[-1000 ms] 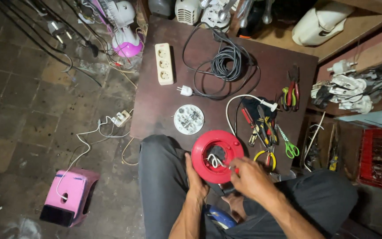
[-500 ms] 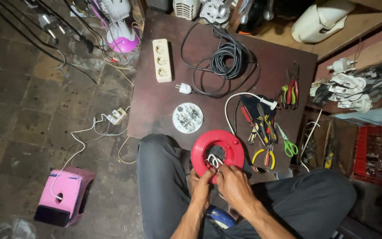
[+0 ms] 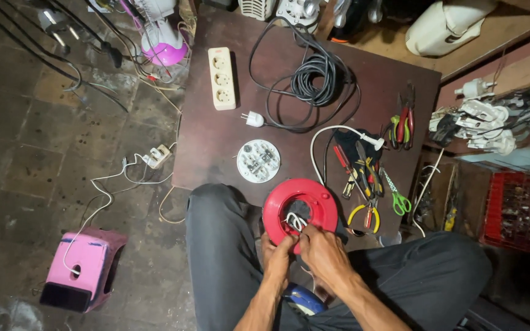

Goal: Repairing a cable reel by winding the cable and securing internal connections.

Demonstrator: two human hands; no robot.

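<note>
Head view: red cable reel (image 3: 300, 208) sits at the near edge of the dark table (image 3: 216, 141), over the person's lap, with left hand (image 3: 277, 256) and right hand (image 3: 321, 252) pressed close together at its lower rim, fingertips pinching the white wires (image 3: 294, 222) in its hub; the exact grip is hidden. Beyond the reel lie one round white disc (image 3: 259, 160), one three-socket strip (image 3: 221, 78) and one black cable coil (image 3: 314, 76). Right of the reel, the overlapping hand tools (image 3: 363, 175) are too tangled to count.
</note>
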